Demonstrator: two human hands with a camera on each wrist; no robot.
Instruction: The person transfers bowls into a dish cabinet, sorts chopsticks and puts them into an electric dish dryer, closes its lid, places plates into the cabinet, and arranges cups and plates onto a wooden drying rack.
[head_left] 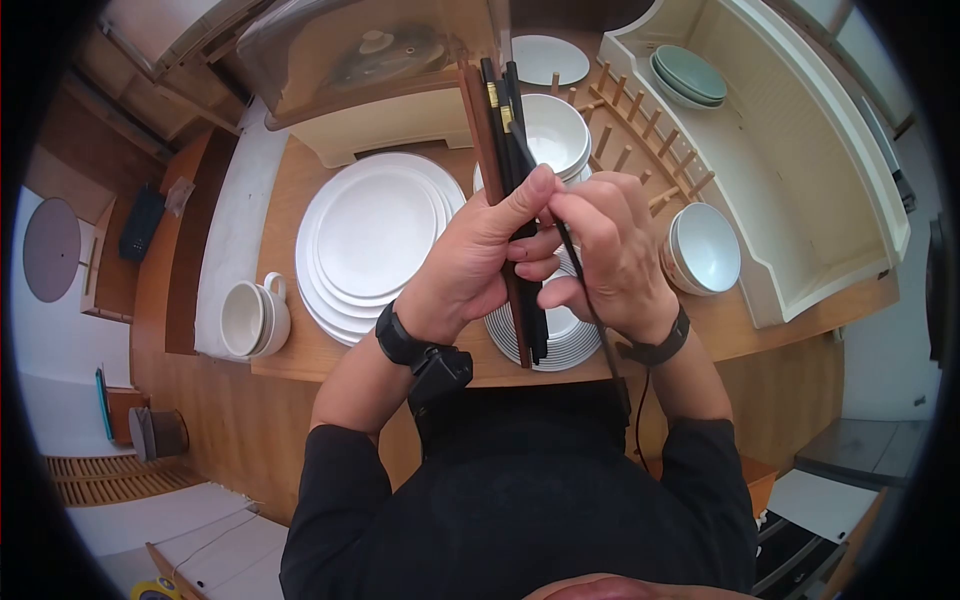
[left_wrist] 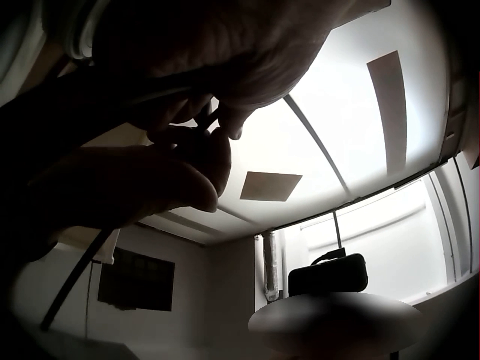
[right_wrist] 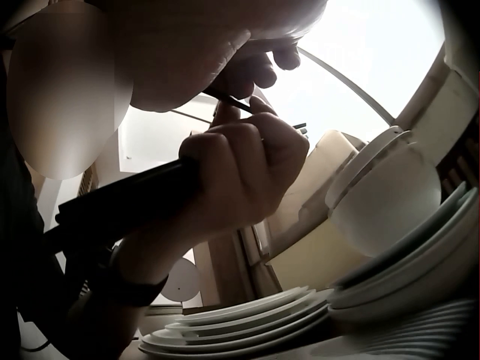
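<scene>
In the head view my left hand grips a bundle of chopsticks, reddish-brown and black, some with gold bands. The bundle stands roughly lengthwise above the table edge. My right hand is close beside it and pinches one black chopstick, which slants across the bundle's upper part. In the right wrist view the left hand's curled fingers wrap the dark bundle. Below the hands is a stack of small plates, partly hidden by the chopsticks.
Large white plates are stacked at left, with nested mugs beside them. White bowls stand behind the hands. At right are more bowls, a wooden peg rack and a cream open cabinet holding green bowls.
</scene>
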